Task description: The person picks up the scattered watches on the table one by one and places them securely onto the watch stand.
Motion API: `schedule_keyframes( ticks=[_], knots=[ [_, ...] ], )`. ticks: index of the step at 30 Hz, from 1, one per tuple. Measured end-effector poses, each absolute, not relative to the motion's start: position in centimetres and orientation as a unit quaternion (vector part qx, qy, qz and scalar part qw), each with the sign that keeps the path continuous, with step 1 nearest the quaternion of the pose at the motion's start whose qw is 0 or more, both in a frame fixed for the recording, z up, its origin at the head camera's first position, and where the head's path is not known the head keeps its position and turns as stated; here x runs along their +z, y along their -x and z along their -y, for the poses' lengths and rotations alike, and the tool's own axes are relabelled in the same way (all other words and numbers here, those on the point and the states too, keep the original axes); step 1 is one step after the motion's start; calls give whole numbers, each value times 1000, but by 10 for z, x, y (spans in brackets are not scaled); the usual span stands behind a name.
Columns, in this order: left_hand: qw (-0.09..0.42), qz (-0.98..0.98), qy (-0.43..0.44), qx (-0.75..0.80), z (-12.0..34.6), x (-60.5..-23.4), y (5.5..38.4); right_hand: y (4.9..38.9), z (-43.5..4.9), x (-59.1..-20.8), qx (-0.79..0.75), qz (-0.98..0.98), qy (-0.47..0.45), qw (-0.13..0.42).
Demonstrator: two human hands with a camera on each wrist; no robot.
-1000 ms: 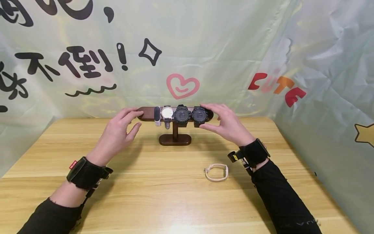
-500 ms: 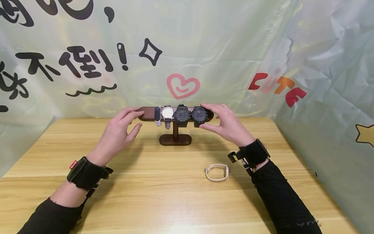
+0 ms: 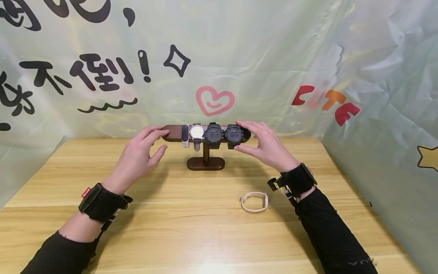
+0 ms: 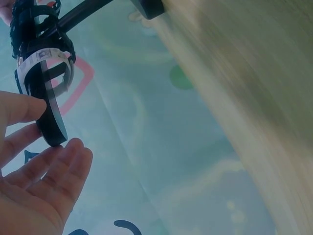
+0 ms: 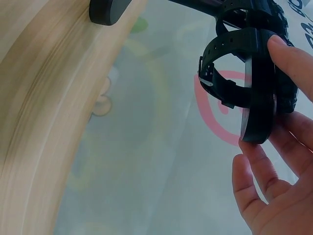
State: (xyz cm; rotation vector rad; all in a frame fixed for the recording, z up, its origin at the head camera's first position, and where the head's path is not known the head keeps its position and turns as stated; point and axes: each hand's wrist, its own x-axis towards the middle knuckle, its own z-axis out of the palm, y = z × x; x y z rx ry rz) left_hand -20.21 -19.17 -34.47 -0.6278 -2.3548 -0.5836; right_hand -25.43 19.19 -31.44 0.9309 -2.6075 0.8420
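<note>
In the head view a dark brown watch stand (image 3: 172, 133) bears, from left to right, a white-strapped fitness band (image 3: 185, 134), a silver-cased watch (image 3: 197, 131) and two bulky black watches (image 3: 214, 134). My left hand (image 3: 135, 156) is at the bar's left end, a fingertip touching its front and the thumb held apart below. At the other end my right hand (image 3: 265, 146) spans the outermost black watch (image 3: 234, 134), fingers at its top and thumb at its lower edge. The right wrist view shows its looped black strap (image 5: 210, 58), the thumb beside it and fingers behind the bar's end.
On the wooden table (image 3: 171, 228) a pale pink wristband (image 3: 254, 210) stands on its edge as a loop, nearer the front than the stand's oval base (image 3: 206, 164). A printed cloth (image 3: 267, 57) hangs behind and along the right side.
</note>
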Motion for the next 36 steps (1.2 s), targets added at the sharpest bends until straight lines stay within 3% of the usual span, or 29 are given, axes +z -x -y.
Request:
schedule_keyframes(
  ticks=[36],
  knots=[
    [308,899,230,-211,192,-343,201,251,-198,-313,287,899,-313,106]
  ],
)
